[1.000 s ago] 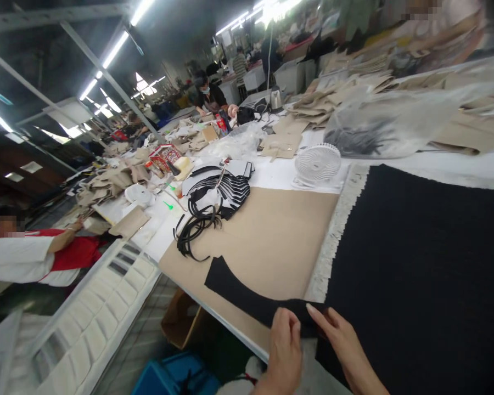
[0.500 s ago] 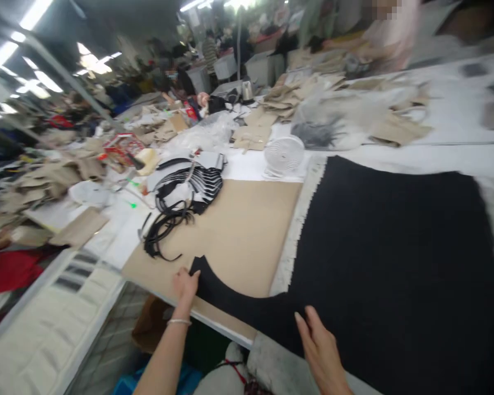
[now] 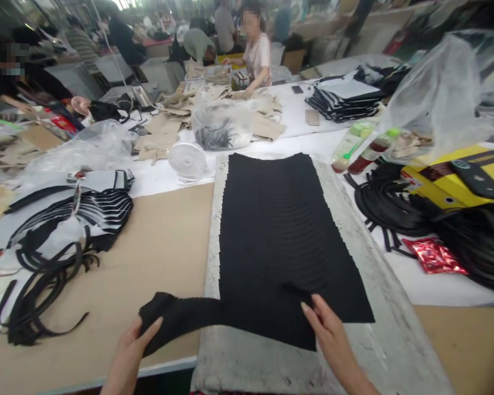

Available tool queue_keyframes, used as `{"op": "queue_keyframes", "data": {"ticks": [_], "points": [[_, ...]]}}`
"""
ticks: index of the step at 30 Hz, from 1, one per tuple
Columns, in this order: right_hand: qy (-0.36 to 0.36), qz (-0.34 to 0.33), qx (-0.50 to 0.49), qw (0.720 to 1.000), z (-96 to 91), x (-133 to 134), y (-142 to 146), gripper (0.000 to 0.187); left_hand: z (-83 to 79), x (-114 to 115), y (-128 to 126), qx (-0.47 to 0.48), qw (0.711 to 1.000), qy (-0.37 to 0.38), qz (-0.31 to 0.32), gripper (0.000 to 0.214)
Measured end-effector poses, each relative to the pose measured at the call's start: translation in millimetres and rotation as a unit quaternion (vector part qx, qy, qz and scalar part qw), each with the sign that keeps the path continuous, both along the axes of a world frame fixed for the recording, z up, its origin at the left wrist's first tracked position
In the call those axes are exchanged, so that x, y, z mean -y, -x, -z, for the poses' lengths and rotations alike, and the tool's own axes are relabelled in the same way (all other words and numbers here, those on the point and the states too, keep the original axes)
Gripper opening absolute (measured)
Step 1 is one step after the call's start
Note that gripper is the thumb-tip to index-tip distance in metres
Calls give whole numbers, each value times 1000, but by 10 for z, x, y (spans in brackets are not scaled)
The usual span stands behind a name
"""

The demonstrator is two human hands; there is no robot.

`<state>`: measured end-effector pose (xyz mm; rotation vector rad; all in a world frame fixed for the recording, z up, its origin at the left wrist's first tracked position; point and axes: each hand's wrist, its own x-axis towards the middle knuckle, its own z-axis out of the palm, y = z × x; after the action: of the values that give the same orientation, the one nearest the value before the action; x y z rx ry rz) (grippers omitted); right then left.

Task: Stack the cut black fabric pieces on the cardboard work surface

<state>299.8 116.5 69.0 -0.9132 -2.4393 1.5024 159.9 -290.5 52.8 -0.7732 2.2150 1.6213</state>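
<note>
A curved black fabric piece [image 3: 185, 315] stretches between my hands near the front of the table. My left hand [image 3: 134, 343] grips its left end, thumb on top, over brown board. My right hand [image 3: 327, 329] pinches its right end, thumb and fingers together, above a larger black fabric panel [image 3: 263, 219]. Black on black, the border between piece and panel is hard to make out. The panel lies flat on a grey, marked padded board [image 3: 247, 362].
Left are curved black strips [image 3: 45, 296] and a tied bundle of black-and-white pieces [image 3: 107, 211]. A small white fan [image 3: 187, 160] stands behind. At right are two bottles [image 3: 370, 151], coiled black strips [image 3: 389, 197], a red packet [image 3: 434, 255] and a phone [image 3: 480, 178]. A person [image 3: 257, 55] works across the table.
My view has swung right, bringing the bottles and black coils into sight. My left hand still holds the curved piece's left end; my right hand now pinches its other end.
</note>
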Motion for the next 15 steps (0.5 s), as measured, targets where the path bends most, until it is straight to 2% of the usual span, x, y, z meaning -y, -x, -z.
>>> {"op": "queue_keyframes", "data": {"ticks": [1, 3, 5, 7, 10, 13, 15], "points": [[0, 29, 22, 999, 38, -249, -160, 38, -30, -257, -84, 21, 999, -42, 21, 52], [-27, 89, 68, 993, 125, -724, -468, 42, -42, -775, -233, 24, 994, -80, 65, 58], [-65, 101, 100, 988, 210, -1121, -709, 41, 23, -1218, -345, 19, 990, -80, 111, 58], [-97, 94, 122, 983, 285, -1404, -837, 40, 150, -1532, -408, 0, 988, -65, 143, 57], [-140, 62, 139, 978, 390, -1603, -839, 36, 381, -1757, -433, -54, 985, -34, 162, 54], [-161, 39, 140, 976, 491, -1613, -751, 34, 554, -1792, -427, -91, 982, 19, 164, 51], [-163, 41, 140, 976, 539, -1581, -717, 34, 613, -1779, -430, -115, 976, 89, 165, 49]]}}
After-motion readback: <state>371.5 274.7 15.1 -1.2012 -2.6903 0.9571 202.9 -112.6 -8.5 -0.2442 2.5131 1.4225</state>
